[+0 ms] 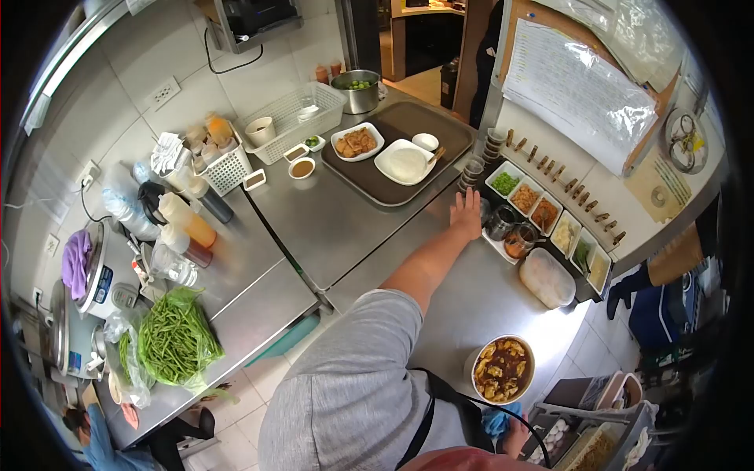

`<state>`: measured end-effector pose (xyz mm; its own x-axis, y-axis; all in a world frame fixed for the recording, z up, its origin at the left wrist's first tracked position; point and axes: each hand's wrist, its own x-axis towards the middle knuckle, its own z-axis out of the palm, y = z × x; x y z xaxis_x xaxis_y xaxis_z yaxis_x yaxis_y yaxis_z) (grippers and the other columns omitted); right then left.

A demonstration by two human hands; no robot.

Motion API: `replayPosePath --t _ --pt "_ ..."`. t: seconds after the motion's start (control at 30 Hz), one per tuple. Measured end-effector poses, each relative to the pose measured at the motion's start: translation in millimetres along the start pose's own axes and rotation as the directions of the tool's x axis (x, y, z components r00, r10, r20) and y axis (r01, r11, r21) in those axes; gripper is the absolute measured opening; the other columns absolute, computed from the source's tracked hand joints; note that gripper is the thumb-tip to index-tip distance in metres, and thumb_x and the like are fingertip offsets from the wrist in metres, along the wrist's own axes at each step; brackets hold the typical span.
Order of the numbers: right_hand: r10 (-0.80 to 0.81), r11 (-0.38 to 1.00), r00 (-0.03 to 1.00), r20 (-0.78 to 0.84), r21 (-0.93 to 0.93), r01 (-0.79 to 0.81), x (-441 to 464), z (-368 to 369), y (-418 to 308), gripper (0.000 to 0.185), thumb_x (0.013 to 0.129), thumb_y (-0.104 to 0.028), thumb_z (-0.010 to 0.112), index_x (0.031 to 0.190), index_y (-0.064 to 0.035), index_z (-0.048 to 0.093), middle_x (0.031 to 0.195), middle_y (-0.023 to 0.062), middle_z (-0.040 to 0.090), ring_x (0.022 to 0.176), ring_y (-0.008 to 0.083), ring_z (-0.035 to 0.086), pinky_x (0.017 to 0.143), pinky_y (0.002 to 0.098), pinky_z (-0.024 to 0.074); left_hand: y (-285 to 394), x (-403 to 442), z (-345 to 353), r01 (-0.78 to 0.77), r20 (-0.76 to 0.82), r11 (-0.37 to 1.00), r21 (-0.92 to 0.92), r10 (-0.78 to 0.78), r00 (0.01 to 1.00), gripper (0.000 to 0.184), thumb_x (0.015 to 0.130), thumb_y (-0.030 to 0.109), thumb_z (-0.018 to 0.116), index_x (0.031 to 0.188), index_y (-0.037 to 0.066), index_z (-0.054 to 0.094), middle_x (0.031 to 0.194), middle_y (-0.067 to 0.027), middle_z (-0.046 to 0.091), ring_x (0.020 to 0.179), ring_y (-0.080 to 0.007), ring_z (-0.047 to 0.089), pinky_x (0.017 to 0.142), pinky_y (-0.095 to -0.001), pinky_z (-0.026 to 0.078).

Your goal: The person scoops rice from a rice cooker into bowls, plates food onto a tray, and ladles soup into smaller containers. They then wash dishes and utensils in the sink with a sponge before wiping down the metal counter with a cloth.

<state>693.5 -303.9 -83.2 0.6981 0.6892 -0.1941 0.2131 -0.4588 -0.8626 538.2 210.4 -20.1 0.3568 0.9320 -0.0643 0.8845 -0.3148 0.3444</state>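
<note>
My left hand (466,213) reaches far across the steel counter with its fingers stretched out. Its fingertips are close to a stack of small clear cups (471,171), beside several jars (500,224); I cannot tell whether they touch. Low in the view, my right hand (515,438) is closed on a blue cloth (498,422), its fingers partly hidden. Just above the cloth is a round white bowl (503,370) of brown sauce with yellowish pieces. Whether the cloth touches the bowl cannot be made out.
A brown tray (369,174) carries a plate, a fried-food dish and a small cup. White topping containers (545,213) line the right side near a lidded tub (547,279). Green beans (174,337) and squeeze bottles (187,222) stand left. Another person's sleeve (106,447) shows lower left.
</note>
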Motion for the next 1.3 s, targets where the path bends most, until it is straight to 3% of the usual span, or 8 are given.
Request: replayPosePath --t 0.13,0.6,0.93,1.1,1.13,1.17,1.2,1.3 --pt "0.057 0.688 0.974 0.221 0.698 -0.199 0.2 37.3 -52.9 0.035 0.074 -0.003 0.050 0.108 0.0016 0.042 0.092 0.0074 0.055 0.082 0.0151 0.052 0.077 0.0256 0.0397 -4.5 0.6 1.3 -0.021 0.119 1.000 -0.008 0.021 0.993 0.075 0.075 0.014 0.048 0.133 0.009 0.000 0.139 -0.0092 -0.001 0.126 -0.0342 0.005 0.098 -0.0457 0.019" --pt "0.036 0.753 0.979 0.201 0.638 -0.159 11.3 62.2 -75.2 0.029 0.077 -0.009 0.054 0.104 0.0005 0.048 0.098 0.0080 0.055 0.088 0.0148 0.053 0.079 0.0251 0.0401 3.9 -51.7 -0.5 -0.206 -0.082 0.928 -0.312 0.189 0.978 0.062 0.073 0.021 0.053 0.127 0.005 0.025 0.134 -0.0209 0.012 0.119 -0.0378 0.023 0.094 -0.0428 0.027" --pt "-0.078 0.900 0.950 0.304 0.430 -0.063 39.4 102.5 -124.6 0.036 0.074 -0.011 0.048 0.107 0.0040 0.050 0.098 0.0083 0.056 0.090 0.0151 0.050 0.081 0.0249 0.0363 -7.0 -139.7 17.1 -0.154 0.259 0.553 -0.819 0.595 0.761 0.040 0.086 0.035 0.039 0.109 0.004 0.050 0.109 -0.0115 0.051 0.098 -0.0218 0.048 0.085 -0.0336 0.038" --pt "-0.047 0.946 0.943 0.330 0.316 -0.064 47.9 120.0 -143.1 0.034 0.076 -0.012 0.047 0.106 0.0010 0.052 0.095 0.0060 0.057 0.086 0.0123 0.051 0.076 0.0232 0.0389 -31.1 -126.7 19.9 -0.652 -0.006 0.553 -0.519 0.760 0.650 0.033 0.086 0.027 0.037 0.106 0.006 0.053 0.106 -0.0109 0.054 0.098 -0.0219 0.049 0.086 -0.0343 0.037" --pt "-0.066 0.911 0.923 0.379 0.400 -0.100 55.0 124.4 -134.6 0.033 0.076 -0.011 0.047 0.106 0.0002 0.053 0.094 0.0048 0.057 0.082 0.0108 0.052 0.074 0.0230 0.0400 -24.0 -138.3 -12.2 -0.271 0.199 0.587 -0.762 0.612 0.765 0.032 0.086 0.026 0.036 0.102 0.006 0.055 0.103 -0.0106 0.056 0.093 -0.0202 0.052 0.082 -0.0323 0.040" --pt "-0.077 0.886 0.921 0.382 0.449 -0.113 60.9 131.1 -126.5 0.032 0.076 -0.009 0.046 0.106 0.0004 0.053 0.091 0.0043 0.057 0.080 0.0108 0.052 0.073 0.0228 0.0405 -21.0 -138.9 -23.8 -0.487 0.171 0.702 -0.519 0.644 0.746 0.032 0.086 0.026 0.037 0.102 0.006 0.056 0.102 -0.0104 0.056 0.092 -0.0180 0.053 0.081 -0.0295 0.041" --pt "-0.056 0.849 0.912 0.407 0.499 -0.170 63.1 133.2 -129.1 0.031 0.075 -0.007 0.047 0.105 0.0006 0.053 0.089 0.0041 0.057 0.078 0.0105 0.052 0.072 0.0220 0.0406 -21.1 -150.3 -28.4 0.033 0.276 0.491 -0.871 0.433 0.858 0.032 0.087 0.026 0.037 0.103 0.005 0.055 0.101 -0.0091 0.057 0.092 -0.0163 0.053 0.081 -0.0278 0.041" --pt "0.006 0.809 0.934 0.358 0.547 -0.215 72.2 137.0 -133.5 0.029 0.075 -0.006 0.048 0.103 0.0003 0.053 0.087 0.0034 0.058 0.076 0.0099 0.052 0.071 0.0217 0.0411 -23.9 -148.3 -25.6 0.175 0.345 0.446 -0.878 0.338 0.876 0.034 0.088 0.026 0.037 0.105 0.002 0.053 0.100 -0.0071 0.057 0.089 -0.0131 0.054 0.079 -0.0251 0.042"
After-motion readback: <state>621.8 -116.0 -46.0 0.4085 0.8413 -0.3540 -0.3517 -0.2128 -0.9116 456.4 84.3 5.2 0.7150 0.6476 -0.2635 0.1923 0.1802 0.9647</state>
